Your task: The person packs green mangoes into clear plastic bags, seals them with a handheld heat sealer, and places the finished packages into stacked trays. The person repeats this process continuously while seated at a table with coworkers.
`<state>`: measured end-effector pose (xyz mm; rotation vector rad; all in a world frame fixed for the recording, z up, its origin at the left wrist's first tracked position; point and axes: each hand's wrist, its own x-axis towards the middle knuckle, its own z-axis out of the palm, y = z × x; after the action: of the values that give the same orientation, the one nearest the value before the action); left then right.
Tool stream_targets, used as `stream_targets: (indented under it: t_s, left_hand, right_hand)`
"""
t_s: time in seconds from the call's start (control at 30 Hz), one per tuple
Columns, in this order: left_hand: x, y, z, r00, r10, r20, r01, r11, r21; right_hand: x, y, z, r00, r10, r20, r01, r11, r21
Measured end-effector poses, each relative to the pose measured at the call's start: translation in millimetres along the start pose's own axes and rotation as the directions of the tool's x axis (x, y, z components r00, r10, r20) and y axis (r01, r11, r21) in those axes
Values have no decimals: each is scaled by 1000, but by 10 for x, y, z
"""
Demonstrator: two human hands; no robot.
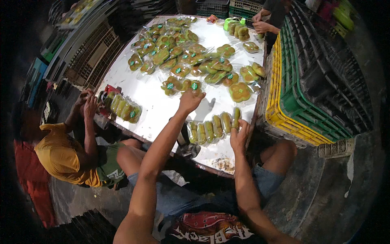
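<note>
My left hand [191, 99] reaches over the white tabletop and grips the lower edge of a bagged cluster of green-brown fruit with a green sticker [189, 87]. My right hand [240, 132] has its fingers on the end pack [235, 118] of a row of upright wrapped fruit packs [209, 132]. That row stands near the table's front edge, beside a dark tool [187, 149] that is partly hidden by my left forearm. Beyond both hands, many flat bagged fruit clusters [170, 46] lie in a loose pile.
A co-worker in yellow [65, 158] sits at left, hands at another row of packs [124, 107]. Another person's hands [262, 26] are at the back right near a green object [229, 22]. Stacked yellow, green and black crates [292, 101] stand against the table's right side [146, 118].
</note>
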<state>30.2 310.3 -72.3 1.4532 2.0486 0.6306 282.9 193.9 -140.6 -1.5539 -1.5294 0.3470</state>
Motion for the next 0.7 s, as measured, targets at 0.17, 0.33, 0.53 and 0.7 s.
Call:
stream_targets:
  t_s: [0.17,0.33,0.53,0.7]
  left_hand:
    - [685,-218,512,956,-175,-237,232,942,242]
    - [447,-119,148,968,183,-170,-142,963,229]
    - [-1401,511,-799,581,811,74,-812,583,-9]
    - [-2057,72,-620,977,90,193,75,702,-709]
  right_hand:
    - [60,17,-26,992,127,25,-128,990,67]
    - [198,-231,-111,932,359,55,-340,810,478]
    - [277,-818,-529,862,141,488,-494,455,741]
    - [-9,-1228,-628,767,-74,638,-471,611,637]
